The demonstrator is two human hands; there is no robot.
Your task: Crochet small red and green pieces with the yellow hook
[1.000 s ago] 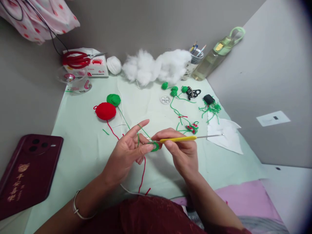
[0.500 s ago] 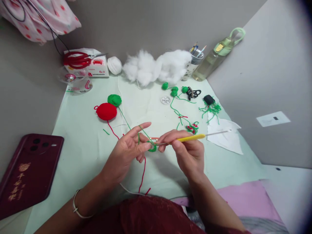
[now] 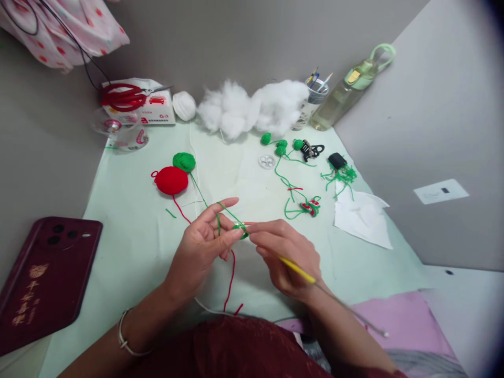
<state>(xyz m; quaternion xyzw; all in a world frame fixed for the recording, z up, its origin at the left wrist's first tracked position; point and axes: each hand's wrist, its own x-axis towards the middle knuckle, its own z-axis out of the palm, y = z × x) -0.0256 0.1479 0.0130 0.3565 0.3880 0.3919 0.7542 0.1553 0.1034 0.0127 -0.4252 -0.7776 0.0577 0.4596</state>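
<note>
Between thumb and fingers, my left hand (image 3: 208,231) pinches a small green crochet piece (image 3: 244,234). Green yarn runs over its raised index finger and back to a green yarn ball (image 3: 184,161). My right hand (image 3: 287,257) grips a crochet hook (image 3: 297,269) by its yellow handle. The hook's tip is at the green piece, mostly hidden by the fingers, and its long metal end slants down to the right across my forearm. A red yarn ball (image 3: 171,180) sits beside the green one, its strand passing under my left hand.
Behind are white stuffing (image 3: 252,107), a white yarn ball (image 3: 184,105), a tissue box (image 3: 159,110) with red scissors (image 3: 124,97), a pen cup (image 3: 309,107) and a bottle (image 3: 342,97). Small green crochet pieces (image 3: 281,147) and a hair clip (image 3: 312,151) lie right; a phone (image 3: 51,278) lies left.
My right hand has turned, swinging the hook's back end from pointing right to pointing down and right. My left hand has shifted slightly left, still holding the green piece.
</note>
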